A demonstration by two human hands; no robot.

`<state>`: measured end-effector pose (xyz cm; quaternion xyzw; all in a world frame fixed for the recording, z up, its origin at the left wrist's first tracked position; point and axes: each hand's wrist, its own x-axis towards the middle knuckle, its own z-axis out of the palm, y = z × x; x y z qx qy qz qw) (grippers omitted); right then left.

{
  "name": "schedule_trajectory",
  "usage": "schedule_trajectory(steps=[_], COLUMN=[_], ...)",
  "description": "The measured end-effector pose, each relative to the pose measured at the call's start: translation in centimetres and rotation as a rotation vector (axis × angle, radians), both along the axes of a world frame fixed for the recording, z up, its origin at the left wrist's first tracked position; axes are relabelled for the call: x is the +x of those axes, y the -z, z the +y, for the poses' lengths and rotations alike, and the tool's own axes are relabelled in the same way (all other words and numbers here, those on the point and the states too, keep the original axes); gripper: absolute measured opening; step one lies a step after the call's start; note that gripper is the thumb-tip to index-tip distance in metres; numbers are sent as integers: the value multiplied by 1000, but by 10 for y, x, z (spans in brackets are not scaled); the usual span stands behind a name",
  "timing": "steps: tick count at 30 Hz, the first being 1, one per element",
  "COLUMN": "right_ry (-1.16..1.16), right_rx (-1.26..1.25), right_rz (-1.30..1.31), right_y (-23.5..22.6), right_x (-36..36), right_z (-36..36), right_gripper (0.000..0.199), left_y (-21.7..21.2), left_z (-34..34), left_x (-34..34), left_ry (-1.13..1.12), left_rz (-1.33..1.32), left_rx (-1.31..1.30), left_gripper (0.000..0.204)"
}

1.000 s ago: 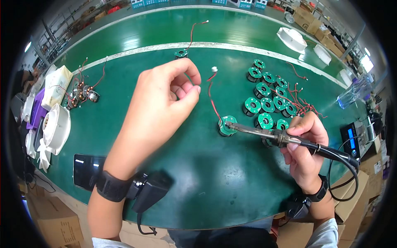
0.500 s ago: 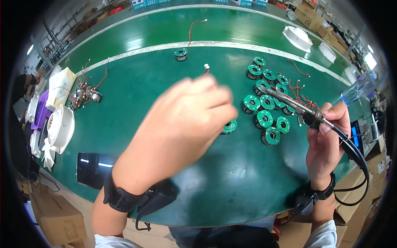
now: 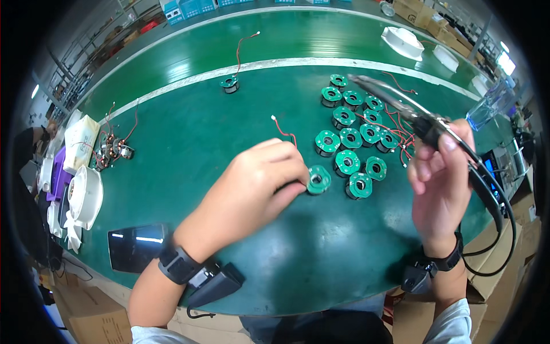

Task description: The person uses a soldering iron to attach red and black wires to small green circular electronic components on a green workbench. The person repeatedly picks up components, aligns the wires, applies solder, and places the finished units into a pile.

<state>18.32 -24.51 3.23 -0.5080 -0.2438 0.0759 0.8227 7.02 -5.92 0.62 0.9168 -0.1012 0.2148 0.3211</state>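
Note:
My left hand (image 3: 252, 186) is closed in a pinch at the left edge of a small motor stator (image 3: 319, 180) topped with a green circuit board. A red wire (image 3: 282, 129) with a white connector rises behind those fingers. In my right hand (image 3: 444, 183) is a soldering iron (image 3: 412, 116), its tip angled up and left above the far part of a group of similar stators (image 3: 350, 137). Their red wires (image 3: 404, 132) lie tangled at the right. The exact contact of my left fingertips is partly hidden.
A lone stator (image 3: 230, 85) with a red wire stands farther back. At left are wired metal parts (image 3: 117, 148), a white fan housing (image 3: 86, 198) and a dark phone-like device (image 3: 137, 246). A clear bottle (image 3: 491, 106) and a device with a blue display (image 3: 492, 172) stand at right.
My left hand has come down to the left edge of the nearest stator, which now shows more fully. The soldering iron has lifted away from the grouped stators. The whole view has shifted slightly.

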Motion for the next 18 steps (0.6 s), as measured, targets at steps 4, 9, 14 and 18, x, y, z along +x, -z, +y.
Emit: schedule_trajectory(steps=[4,9,14,18], right_ry=[-105,-166,-151,-129], right_rx=[40,-25,-96,-49], right_rz=[-71,-179,-308,-379], right_y=[7,14,31,46], right_x=[-10,-29,-55,-74], right_z=[7,-8,-37,-47], right_gripper=[12,15,19,23], left_y=[-7,-12,-9,-3], left_z=[-27,-60,-75,-74], left_x=[-17,-40,-61,-71], left_ry=[52,82,-14,-23], left_rz=[69,176,84,-3], left_rx=[-16,13,23,54], left_gripper=[14,15,20,17])
